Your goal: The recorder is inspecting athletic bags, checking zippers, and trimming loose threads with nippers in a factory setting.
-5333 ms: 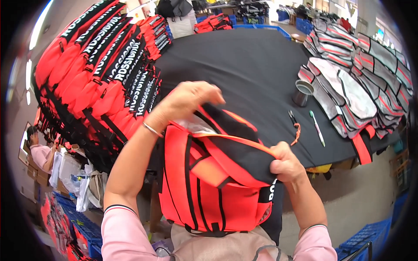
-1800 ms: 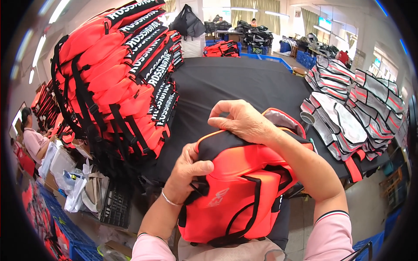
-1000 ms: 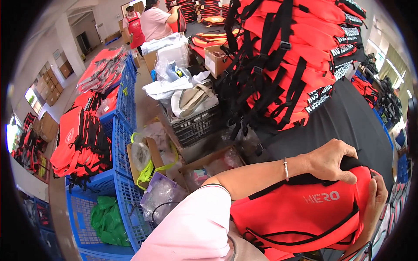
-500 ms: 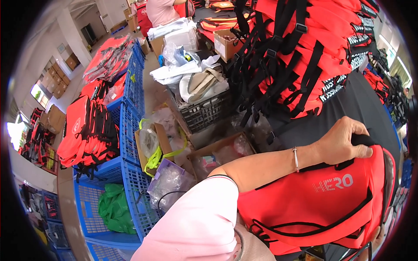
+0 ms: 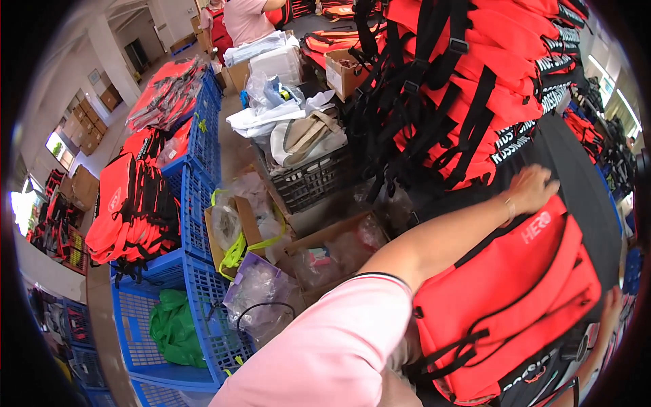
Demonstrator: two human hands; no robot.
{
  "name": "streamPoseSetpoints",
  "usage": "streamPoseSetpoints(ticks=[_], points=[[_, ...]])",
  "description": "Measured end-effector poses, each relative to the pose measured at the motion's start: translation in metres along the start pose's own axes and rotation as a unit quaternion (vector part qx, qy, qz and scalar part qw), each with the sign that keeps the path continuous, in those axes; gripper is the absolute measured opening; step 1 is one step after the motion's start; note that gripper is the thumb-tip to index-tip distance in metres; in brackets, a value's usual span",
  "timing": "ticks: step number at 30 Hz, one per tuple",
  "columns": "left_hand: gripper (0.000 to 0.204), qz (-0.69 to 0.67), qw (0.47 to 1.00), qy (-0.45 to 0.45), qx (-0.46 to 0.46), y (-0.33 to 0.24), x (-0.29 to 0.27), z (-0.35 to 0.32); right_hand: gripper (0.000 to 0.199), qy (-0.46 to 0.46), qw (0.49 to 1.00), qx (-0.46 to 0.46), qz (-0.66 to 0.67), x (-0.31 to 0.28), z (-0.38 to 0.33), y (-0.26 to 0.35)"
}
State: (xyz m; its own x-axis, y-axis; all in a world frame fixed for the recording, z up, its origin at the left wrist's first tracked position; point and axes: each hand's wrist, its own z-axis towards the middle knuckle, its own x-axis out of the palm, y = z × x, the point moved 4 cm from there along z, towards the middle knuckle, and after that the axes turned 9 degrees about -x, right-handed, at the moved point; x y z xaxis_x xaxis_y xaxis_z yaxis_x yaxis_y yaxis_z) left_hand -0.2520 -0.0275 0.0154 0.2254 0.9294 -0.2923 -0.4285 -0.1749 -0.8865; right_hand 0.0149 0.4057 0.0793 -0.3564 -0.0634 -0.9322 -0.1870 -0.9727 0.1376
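A red backpack (image 5: 502, 298) with black trim and straps lies tilted on the black-covered table at the right. My left hand (image 5: 532, 192) is at its far upper edge, fingers curled and slightly blurred around the edge; a thin bracelet is on the wrist. By the backpack's right side is my right hand (image 5: 611, 308), near the picture's rim, its fingers too small and blurred to read. Under the backpack's near end, a black item with white lettering (image 5: 532, 376) partly shows.
A tall stack of red bags (image 5: 468, 102) with dangling black straps stands ahead on the table (image 5: 576, 169). To the left are a black crate (image 5: 312, 180) of cloth pieces, open cartons (image 5: 339, 251) with plastic bags, and blue crates (image 5: 203, 271). Other people in pink (image 5: 244, 20) stand farther back.
The backpack has turned and shifted, its top moving farther away, and more of its straps show. My left hand moved up with it; my right hand came up along its right side.
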Motion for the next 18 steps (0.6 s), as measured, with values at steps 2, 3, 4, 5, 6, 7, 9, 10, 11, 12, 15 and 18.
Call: streamPoseSetpoints(ticks=[2,3,4,5,6,7,9,10,11,12,15,18], points=[[0.058,0.094,0.983,0.157,-0.017,0.036,0.006,-0.055,0.051,0.037,0.992,0.044,0.115,0.089,-0.045,0.037],[0.078,0.119,0.964,0.232,-0.048,0.047,0.004,-0.089,0.055,0.081,0.988,0.057,0.116,0.132,-0.069,0.039],[0.093,0.156,0.938,0.29,-0.108,0.064,-0.004,-0.122,0.058,0.162,0.982,0.084,-0.047,0.173,-0.094,0.07],[0.099,0.149,0.947,0.265,-0.105,0.081,-0.006,-0.151,0.061,0.235,0.942,0.106,-0.214,0.203,-0.119,0.097],[0.104,0.115,0.962,0.234,-0.074,0.088,-0.007,-0.162,0.062,0.213,0.938,0.104,-0.254,0.226,-0.144,0.094],[0.104,0.115,0.962,0.235,-0.075,0.092,-0.008,-0.17,0.064,0.193,0.931,0.101,-0.292,0.235,-0.159,0.101],[0.102,0.07,0.97,0.213,-0.096,0.097,-0.024,-0.189,0.064,0.19,0.943,0.086,-0.258,0.238,-0.166,0.127],[0.1,0.063,0.972,0.203,-0.1,0.093,-0.028,-0.199,0.064,0.183,0.952,0.084,-0.231,0.23,-0.173,0.14],[0.1,0.063,0.972,0.203,-0.098,0.091,-0.033,-0.208,0.064,0.181,0.952,0.085,-0.231,0.23,-0.179,0.142],[0.099,0.058,0.973,0.198,-0.104,0.089,-0.038,-0.217,0.064,0.167,0.957,0.063,-0.229,0.231,-0.187,0.144],[0.096,0.037,0.974,0.195,-0.106,0.088,-0.037,-0.234,0.065,0.133,0.965,0.037,-0.223,0.227,-0.212,0.141],[0.094,0.041,0.975,0.193,-0.101,0.082,-0.042,-0.245,0.066,0.134,0.966,0.045,-0.217,0.22,-0.224,0.15]])
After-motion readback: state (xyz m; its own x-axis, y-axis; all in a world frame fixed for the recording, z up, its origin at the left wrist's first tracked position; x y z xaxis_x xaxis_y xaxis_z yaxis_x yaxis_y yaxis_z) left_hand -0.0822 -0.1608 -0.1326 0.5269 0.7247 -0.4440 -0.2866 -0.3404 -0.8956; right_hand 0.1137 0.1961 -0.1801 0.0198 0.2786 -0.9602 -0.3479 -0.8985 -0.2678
